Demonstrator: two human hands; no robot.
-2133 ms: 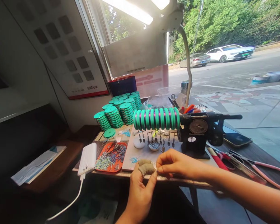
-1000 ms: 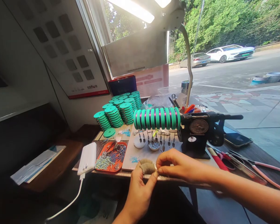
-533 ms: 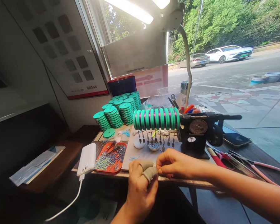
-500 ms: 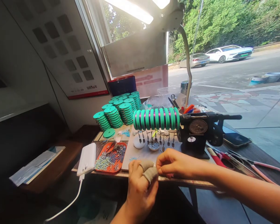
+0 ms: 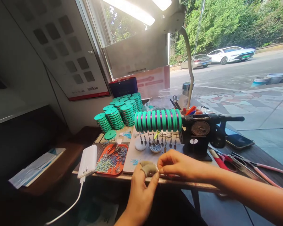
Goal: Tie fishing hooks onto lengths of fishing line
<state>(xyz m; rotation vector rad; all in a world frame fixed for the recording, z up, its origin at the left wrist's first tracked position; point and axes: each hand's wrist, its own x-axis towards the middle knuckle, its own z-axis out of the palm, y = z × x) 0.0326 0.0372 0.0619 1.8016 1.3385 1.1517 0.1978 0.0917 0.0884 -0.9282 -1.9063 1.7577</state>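
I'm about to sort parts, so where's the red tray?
In the head view, the red tray lies left of centre, between the white device and the pale board.

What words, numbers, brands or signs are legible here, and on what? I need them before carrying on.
"50": wall poster, lower right; the characters around it are too blurred to read.
Pink sheet: markings too blurred.
Grey sheet, lower edge: print too small.
White car and grey car: plates too small.
Coin-like disc on the machine: nothing legible.
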